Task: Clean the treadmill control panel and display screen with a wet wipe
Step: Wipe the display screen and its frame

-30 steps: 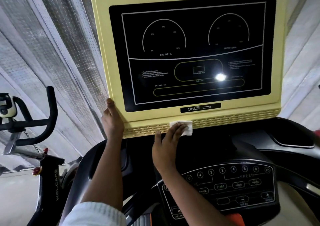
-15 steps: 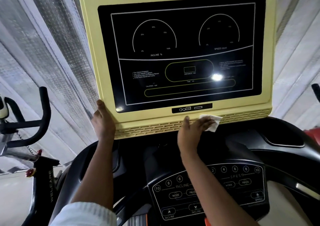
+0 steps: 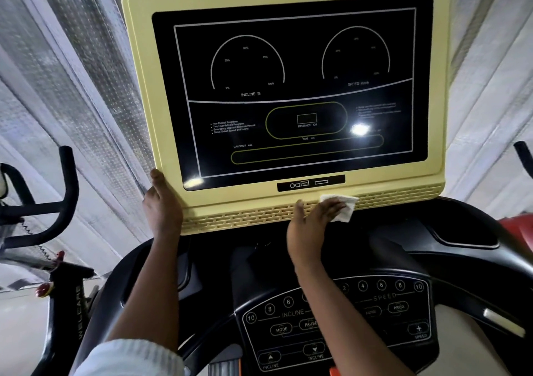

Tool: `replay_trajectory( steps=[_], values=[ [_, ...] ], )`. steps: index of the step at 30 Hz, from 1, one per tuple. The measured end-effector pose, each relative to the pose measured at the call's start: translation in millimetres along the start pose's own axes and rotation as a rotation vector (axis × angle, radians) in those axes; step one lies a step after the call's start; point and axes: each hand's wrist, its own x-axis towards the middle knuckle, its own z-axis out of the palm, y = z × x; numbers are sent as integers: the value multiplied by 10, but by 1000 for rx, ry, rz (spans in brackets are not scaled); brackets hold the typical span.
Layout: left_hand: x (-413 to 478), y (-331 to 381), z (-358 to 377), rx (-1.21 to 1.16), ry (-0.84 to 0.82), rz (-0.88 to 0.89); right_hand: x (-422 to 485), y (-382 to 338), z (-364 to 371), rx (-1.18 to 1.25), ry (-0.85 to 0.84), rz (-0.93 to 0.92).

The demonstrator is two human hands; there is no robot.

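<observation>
Wipe is white, thin and soft-looking, crumpled into a rough rectangle. Its long axis runs left-right along the vents and one loose corner hangs down to the right, past the lower edge. It sits right of centre on the vents, just below the port strip. Right hand lies over the wipe with fingers straight and flat, pressing it onto the slotted plastic, not curled round it. Left hand grips the lower-left corner of the frame, thumb up along the edge, other fingers hidden behind. Frame is pale yellow matte plastic, a wide rectangle with rounded corners, tilted back, its top leaning away from the camera. Vents are rows of short horizontal slots across the frame's bottom band. Screen is glossy black and unlit, with thin white printed lines, two half-circle dials (INCLINE % and SPEED) and a bright glare spot at lower right. Panel lies below, smooth black, a rounded trapezoid with outlined round and oval buttons, partly covered by the right forearm. White ribbed sleeve is at bottom left. Bike stands on the left, black with curved padded bars. Wall behind is grey perforated metal sheet in angled folds.
</observation>
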Motion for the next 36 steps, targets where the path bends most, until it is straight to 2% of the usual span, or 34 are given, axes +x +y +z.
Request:
replay_trajectory(
  steps=[2, 6, 8, 13, 18, 23, 28, 33, 36],
  values=[
    [23, -21, 0, -8, 3, -4, -63, 45, 25, 0, -52, -46],
    [34, -21, -3, -15, 4, -32, 310, 0, -248, 40, 119, 62],
    [20, 4, -6, -10, 6, -47, 357, -13, -296, 40, 143, 73],
    [5, 1, 6, -7, 19, -38, 87, 53, -140, 36, -2, -55],
    [7, -2, 27, -4, 27, -45, 582, 60, -512, 52, 217, 71],
    [45, -44, 61, -4, 40, -68, 396, 196, -394, 30, 89, -62],
    [32, -20, 64, -4, 31, -89, 880, 171, -784, 62, 297, 47],
    [42, -81, 106, -8, 85, -84, 695, 355, -746, 41, 166, -62],
    [31, -87, 115, 4, 97, -76, 942, 334, -944, 44, 266, -28]
  ],
)
